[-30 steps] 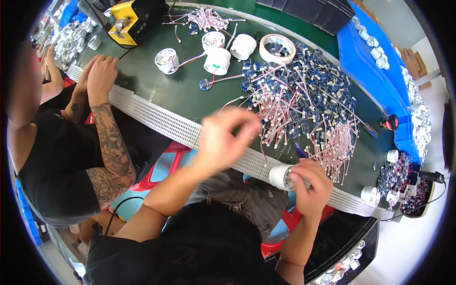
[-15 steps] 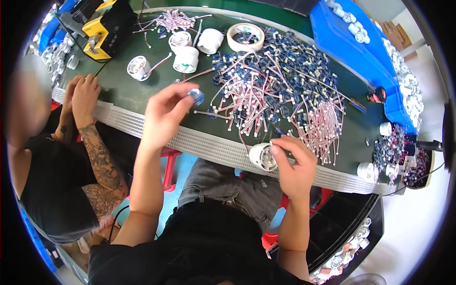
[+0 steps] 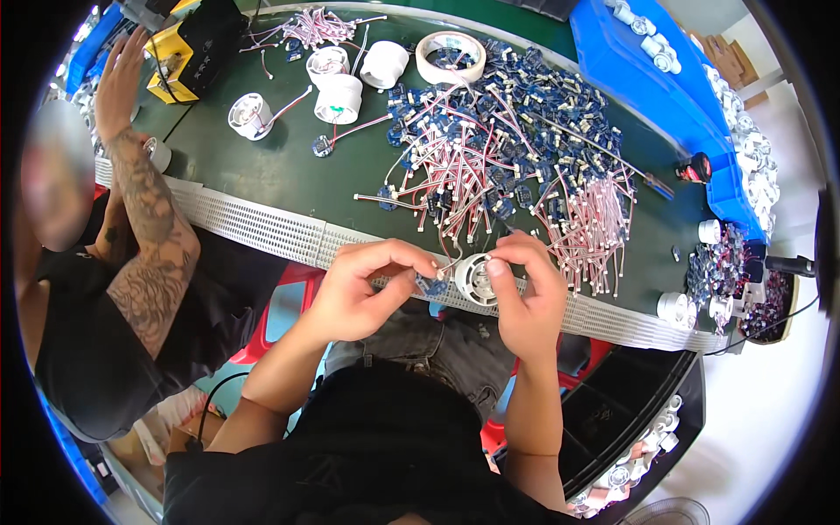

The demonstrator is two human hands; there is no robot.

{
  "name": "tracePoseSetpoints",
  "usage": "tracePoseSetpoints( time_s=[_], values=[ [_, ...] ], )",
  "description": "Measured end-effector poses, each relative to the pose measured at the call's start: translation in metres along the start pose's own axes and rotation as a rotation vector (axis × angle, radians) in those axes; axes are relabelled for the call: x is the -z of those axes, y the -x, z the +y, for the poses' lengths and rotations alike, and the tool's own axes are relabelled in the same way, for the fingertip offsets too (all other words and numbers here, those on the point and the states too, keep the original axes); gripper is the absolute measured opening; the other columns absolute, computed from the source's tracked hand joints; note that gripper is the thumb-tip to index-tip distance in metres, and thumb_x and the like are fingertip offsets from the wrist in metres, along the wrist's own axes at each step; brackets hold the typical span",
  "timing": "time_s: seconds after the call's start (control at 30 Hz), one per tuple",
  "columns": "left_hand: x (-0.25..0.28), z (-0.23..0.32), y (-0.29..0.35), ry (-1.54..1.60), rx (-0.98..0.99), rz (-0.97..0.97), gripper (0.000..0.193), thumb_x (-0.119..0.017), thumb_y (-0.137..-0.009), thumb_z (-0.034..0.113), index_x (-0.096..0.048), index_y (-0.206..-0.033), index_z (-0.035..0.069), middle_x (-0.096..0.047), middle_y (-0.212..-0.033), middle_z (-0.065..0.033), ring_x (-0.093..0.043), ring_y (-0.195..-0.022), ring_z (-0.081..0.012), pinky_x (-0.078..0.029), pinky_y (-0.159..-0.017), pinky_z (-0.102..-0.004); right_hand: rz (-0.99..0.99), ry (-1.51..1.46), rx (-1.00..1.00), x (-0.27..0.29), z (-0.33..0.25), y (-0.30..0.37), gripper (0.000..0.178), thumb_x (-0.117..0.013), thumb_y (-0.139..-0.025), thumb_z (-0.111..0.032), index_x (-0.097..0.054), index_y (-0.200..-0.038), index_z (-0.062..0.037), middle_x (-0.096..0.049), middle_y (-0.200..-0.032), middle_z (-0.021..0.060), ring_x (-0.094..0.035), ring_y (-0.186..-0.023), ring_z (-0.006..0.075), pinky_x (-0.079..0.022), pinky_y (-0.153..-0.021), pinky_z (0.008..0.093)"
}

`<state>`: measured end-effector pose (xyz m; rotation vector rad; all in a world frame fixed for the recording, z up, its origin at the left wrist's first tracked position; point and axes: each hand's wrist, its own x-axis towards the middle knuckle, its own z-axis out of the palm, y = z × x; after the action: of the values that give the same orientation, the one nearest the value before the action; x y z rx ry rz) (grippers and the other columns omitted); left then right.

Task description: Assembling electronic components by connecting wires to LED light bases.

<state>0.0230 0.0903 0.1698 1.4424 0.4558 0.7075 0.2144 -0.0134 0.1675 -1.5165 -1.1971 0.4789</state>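
Observation:
My left hand (image 3: 367, 293) pinches a small blue circuit board (image 3: 430, 286) between thumb and fingertips, just left of a white round housing (image 3: 472, 282). That housing is held by its right rim in my right hand (image 3: 532, 293), over the perforated table edge, its hollow side facing up toward me. Thin wires (image 3: 455, 254) run by the housing's upper left; where they end is hard to see. Beyond my hands lies a heap of blue circuit boards (image 3: 525, 114) with red-and-white wire leads (image 3: 455, 175).
White housings (image 3: 338, 98) and a tape roll (image 3: 451, 58) stand at the back of the green table (image 3: 236, 166). A screwdriver (image 3: 656, 185) lies right of the heap, near a blue bin (image 3: 647, 96). At left, a co-worker's tattooed arm (image 3: 144, 192) reaches toward a yellow-black machine (image 3: 188, 61).
My left hand has brought the circuit board right and nearer, beside the housing. The right hand has shifted slightly left with the housing. The co-worker's arm has risen and extended away.

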Motion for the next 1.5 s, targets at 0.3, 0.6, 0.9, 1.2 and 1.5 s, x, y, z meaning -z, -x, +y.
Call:
tracePoseSetpoints(
  time_s=[0.3,0.6,0.9,1.2,1.5],
  values=[
    [0.029,-0.017,0.002,0.236,0.047,0.193,0.021,-0.063,-0.084,-0.015,-0.057,-0.098,-0.001,-0.067,-0.104,-0.0164,-0.068,-0.088,-0.0190,-0.058,-0.080,-0.0296,-0.010,0.079,0.065,-0.002,0.007,-0.005,0.007,-0.067,-0.085,-0.007,-0.065,-0.089,-0.0016,-0.065,-0.083,0.0097,-0.064,-0.082,0.0263,-0.044,-0.099,0.0463],
    [0.032,-0.013,-0.002,0.133,0.273,-0.156,0.014,-0.071,-0.082,-0.005,-0.073,-0.096,-0.003,-0.073,-0.091,-0.0091,-0.067,-0.087,-0.0119,-0.054,-0.079,-0.0260,0.013,0.086,0.017,-0.008,0.000,-0.016,0.007,-0.070,-0.082,-0.006,-0.069,-0.087,-0.0010,-0.070,-0.083,0.0110,-0.067,-0.081,0.0238,-0.046,-0.098,0.0444],
    [-0.005,-0.020,-0.003,0.200,0.224,0.063,0.017,-0.070,-0.084,-0.005,-0.070,-0.102,-0.004,-0.072,-0.094,-0.0094,-0.067,-0.086,-0.0115,-0.055,-0.077,-0.0246,-0.263,0.091,0.141,0.000,-0.008,-0.016,0.007,-0.073,-0.078,-0.009,-0.068,-0.082,-0.0071,-0.065,-0.083,0.0048,-0.059,-0.099,0.0284,-0.041,-0.096,0.0433],
    [-0.014,-0.024,-0.002,0.302,0.219,0.111,0.014,-0.072,-0.082,-0.006,-0.071,-0.096,-0.004,-0.072,-0.092,-0.0094,-0.068,-0.083,-0.0124,-0.057,-0.074,-0.0255,-0.190,0.097,0.151,-0.003,-0.003,-0.008,0.007,-0.073,-0.078,-0.009,-0.066,-0.080,-0.0079,-0.066,-0.083,0.0039,-0.059,-0.100,0.0297,-0.039,-0.098,0.0448],
    [-0.008,-0.031,-0.002,0.132,0.081,0.001,0.010,-0.075,-0.078,-0.005,-0.073,-0.088,-0.003,-0.073,-0.086,-0.0117,-0.069,-0.079,-0.0144,-0.056,-0.071,-0.0260,-0.390,-0.053,0.149,0.007,0.000,-0.017,0.007,-0.074,-0.076,-0.007,-0.066,-0.077,-0.0068,-0.066,-0.082,0.0026,-0.057,-0.100,0.0270,-0.046,-0.090,0.0399]
  ],
)
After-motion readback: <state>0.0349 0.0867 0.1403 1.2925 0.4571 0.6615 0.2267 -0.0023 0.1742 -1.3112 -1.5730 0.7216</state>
